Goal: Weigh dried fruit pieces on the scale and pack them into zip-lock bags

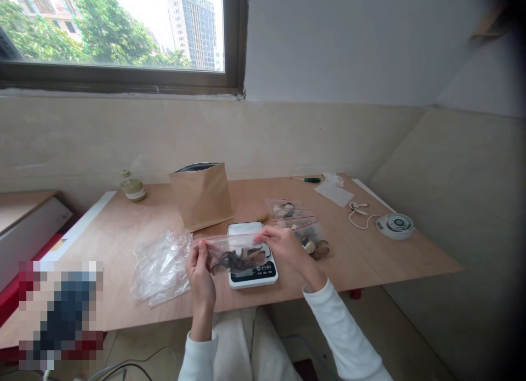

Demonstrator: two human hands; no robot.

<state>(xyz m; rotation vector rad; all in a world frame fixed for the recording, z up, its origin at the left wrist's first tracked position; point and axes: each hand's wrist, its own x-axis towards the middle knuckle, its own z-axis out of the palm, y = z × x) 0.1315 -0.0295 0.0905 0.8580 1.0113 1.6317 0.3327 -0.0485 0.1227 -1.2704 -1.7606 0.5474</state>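
Note:
Held up above the table is a clear zip bag (237, 256) with dark, dried pieces inside and a red line along its top. My left hand (201, 269) pinches the bag's left end, thumb toward me. At the top right corner, my right hand (283, 247) grips the zip edge between thumb and fingers. Behind and below the bag sits a white kitchen scale (255, 280), its platform partly covered. Right of the scale lie several filled zip bags (314, 230) with pale and brown dried pieces. A pile of clear plastic bags (160, 266) rests to the left.
A brown paper pouch (203, 197) stands with its top gaping behind the scale. A small bottle (133, 186) is at the back left. Toward the right are a green-handled screwdriver (311, 179), a white paper (333, 194) and a round white device with a cord (395, 226).

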